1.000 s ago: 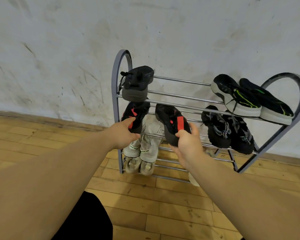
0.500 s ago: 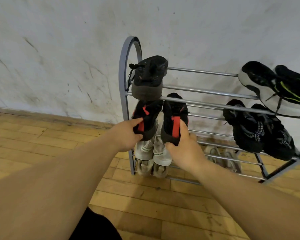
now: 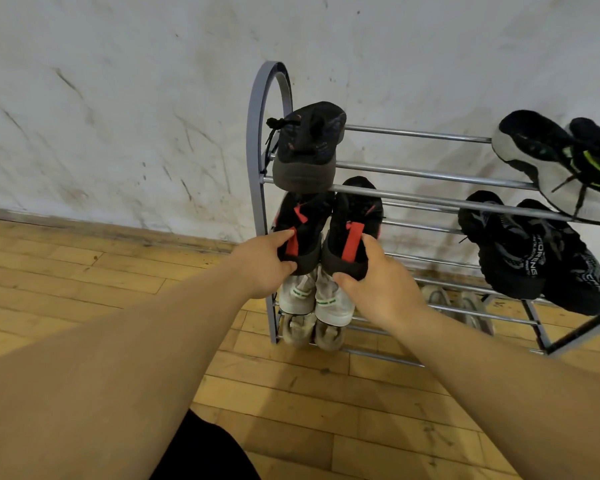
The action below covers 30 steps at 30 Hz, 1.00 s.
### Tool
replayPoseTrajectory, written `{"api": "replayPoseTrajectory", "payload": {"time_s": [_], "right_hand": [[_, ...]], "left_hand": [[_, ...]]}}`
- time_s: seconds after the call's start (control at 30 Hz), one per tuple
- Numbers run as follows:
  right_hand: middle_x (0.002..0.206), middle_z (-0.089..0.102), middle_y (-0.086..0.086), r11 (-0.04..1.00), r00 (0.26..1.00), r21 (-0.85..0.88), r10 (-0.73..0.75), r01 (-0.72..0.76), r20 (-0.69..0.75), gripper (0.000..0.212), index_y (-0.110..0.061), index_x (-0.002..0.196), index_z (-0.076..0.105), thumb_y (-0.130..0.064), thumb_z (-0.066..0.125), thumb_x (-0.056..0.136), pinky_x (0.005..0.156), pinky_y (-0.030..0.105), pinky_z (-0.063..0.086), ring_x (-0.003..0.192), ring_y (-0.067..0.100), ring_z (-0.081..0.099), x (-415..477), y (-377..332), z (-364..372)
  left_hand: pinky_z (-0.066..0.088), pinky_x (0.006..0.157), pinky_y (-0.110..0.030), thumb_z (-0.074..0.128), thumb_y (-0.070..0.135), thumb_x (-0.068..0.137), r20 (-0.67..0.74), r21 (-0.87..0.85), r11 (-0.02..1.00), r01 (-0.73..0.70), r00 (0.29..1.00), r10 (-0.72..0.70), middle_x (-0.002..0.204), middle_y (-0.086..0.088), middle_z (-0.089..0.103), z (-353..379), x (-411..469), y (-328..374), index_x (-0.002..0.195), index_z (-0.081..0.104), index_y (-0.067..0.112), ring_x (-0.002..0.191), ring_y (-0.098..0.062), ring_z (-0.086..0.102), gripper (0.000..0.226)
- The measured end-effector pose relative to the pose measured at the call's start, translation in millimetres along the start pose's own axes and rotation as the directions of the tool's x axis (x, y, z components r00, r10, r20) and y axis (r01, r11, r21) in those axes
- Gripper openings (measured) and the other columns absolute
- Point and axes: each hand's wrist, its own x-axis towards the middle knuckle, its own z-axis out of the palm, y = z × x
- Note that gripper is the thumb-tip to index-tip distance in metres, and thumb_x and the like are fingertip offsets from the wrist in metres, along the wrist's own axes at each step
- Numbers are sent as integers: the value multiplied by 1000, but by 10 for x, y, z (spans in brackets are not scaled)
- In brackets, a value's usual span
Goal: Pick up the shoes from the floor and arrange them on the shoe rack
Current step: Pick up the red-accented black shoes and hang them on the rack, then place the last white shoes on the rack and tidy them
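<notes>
No more slant in the right red-striped shoe (image 3: 355, 230), unlike a second ago: now parallel to the left red-striped shoe (image 3: 303, 230) and touching it along the side, toes pushed in under the top tier's front rail of the shoe rack (image 3: 257, 133), heels out toward the person. Curled round the heels: left grip (image 3: 260, 261) on the left one, right grip (image 3: 381, 289) on the right one. Reads as a pair seated at the left end of the second tier, with only the letting go left for these two. Tight on the left against the rack's arched side frame; overhead, a dark shoe (image 3: 307, 147) overhanging the rail just above the left toe; below, white shoes (image 3: 314, 296) just under both grips. Bare bars to the right as far as the black pair (image 3: 530, 251), well apart. Straight back toward the body, open room for drawing away.
</notes>
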Motion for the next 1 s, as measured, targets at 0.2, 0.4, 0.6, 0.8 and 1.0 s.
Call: {"api": "replayPoseTrajectory", "payload": {"time_s": [0.2,0.4,0.6,0.8,1.0], "right_hand": [[148,54,4,1000,997,26,3,-5,81,96,-30,162,12,-49,71,89,103,42,50,129,26,56,-77,27,-229],[165,32,3,975,925,-222,71,15,372,90,-31,162,20,-55,69,90,112,36,38,145,26,40,-449,123,-982],[143,54,-1,913,712,-239,407,-329,573,77,-37,155,35,-57,69,89,95,39,56,113,19,65,-1045,863,-1983],[141,56,5,714,634,-162,685,-681,359,76,-35,155,37,-46,74,89,101,45,54,116,27,63,-2149,2278,-2449],[148,49,5,515,452,-120,825,-849,339,71,-27,154,41,-47,70,93,103,44,53,128,28,54,-3414,3461,-2360]], "left_hand": [[46,94,-29,61,32,99,-1,10,1000,-6,1000,6,154,-4,49,-64,-147,186,161,25,30,126,-27,56,72],[44,67,-17,65,35,98,91,-83,988,-133,986,140,123,-5,65,-37,-510,659,156,33,40,86,-11,62,67],[45,86,-26,66,45,96,249,-169,955,-243,927,280,146,-4,54,399,-924,1538,156,35,38,112,-21,62,68],[46,101,-28,67,51,93,434,-105,894,-436,788,436,141,-2,58,1338,-1181,2699,157,35,30,122,-20,59,75],[47,98,-31,58,59,94,665,37,730,-683,562,492,158,3,41,2111,-1388,3770,161,22,34,121,-21,60,80]]}}
